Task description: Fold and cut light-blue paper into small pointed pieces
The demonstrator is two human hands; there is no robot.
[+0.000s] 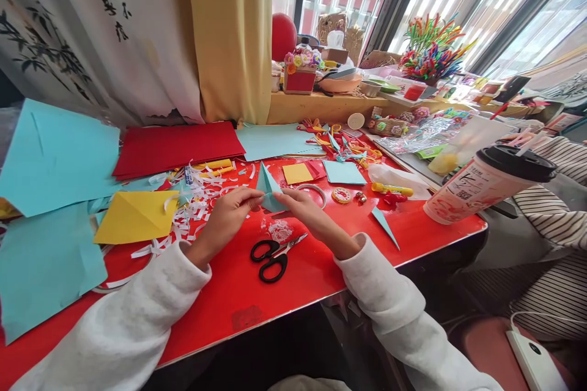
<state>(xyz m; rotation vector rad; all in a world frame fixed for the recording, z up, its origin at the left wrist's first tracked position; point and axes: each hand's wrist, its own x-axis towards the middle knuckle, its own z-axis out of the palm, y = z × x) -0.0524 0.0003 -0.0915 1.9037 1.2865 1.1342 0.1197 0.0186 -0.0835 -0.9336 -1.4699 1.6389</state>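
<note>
Left hand [229, 214] and right hand [306, 211] pinch a folded blue paper [267, 183] (its tip pointing away); black-handled scissors [276, 254] lie nearer, on the red bench [215, 311].

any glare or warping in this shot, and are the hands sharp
Head view: daylight bleaches parts of the window; head view: the cup looks stretched, likely lens distortion; head view: left hand, right hand and folded blue paper look fairly sharp.
</note>
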